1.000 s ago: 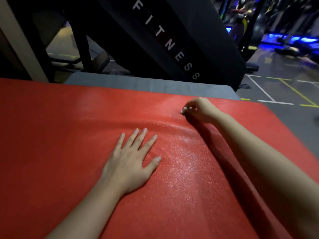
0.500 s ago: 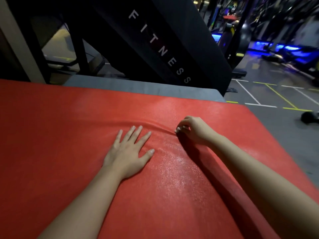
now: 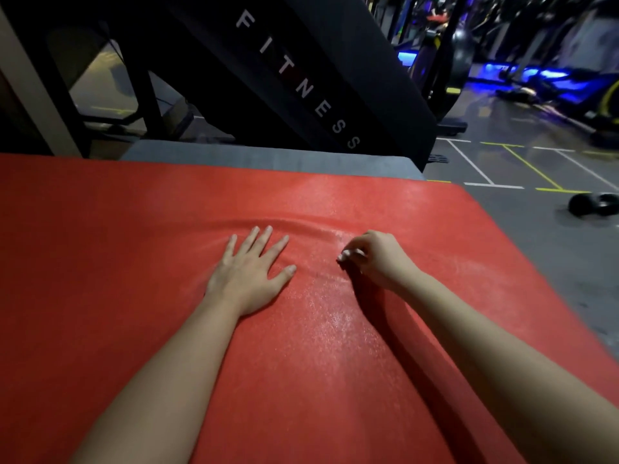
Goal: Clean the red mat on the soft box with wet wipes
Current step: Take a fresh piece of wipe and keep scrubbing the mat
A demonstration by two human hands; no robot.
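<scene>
Your right grip (image 3: 375,259) has dragged back toward you across the red mat (image 3: 134,229) and now sits just beside your left grip (image 3: 249,274), so this stroke looks nearly spent. Its fingers curl down onto the mat, but I cannot tell whether a wipe is under them. The left grip presses flat, fingers spread, holding nothing. The mat lies under both grips, atop the soft box (image 3: 268,159).

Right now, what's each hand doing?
Left hand: open, flat on the mat.
Right hand: fingers curled; holding anything, cannot tell.
</scene>
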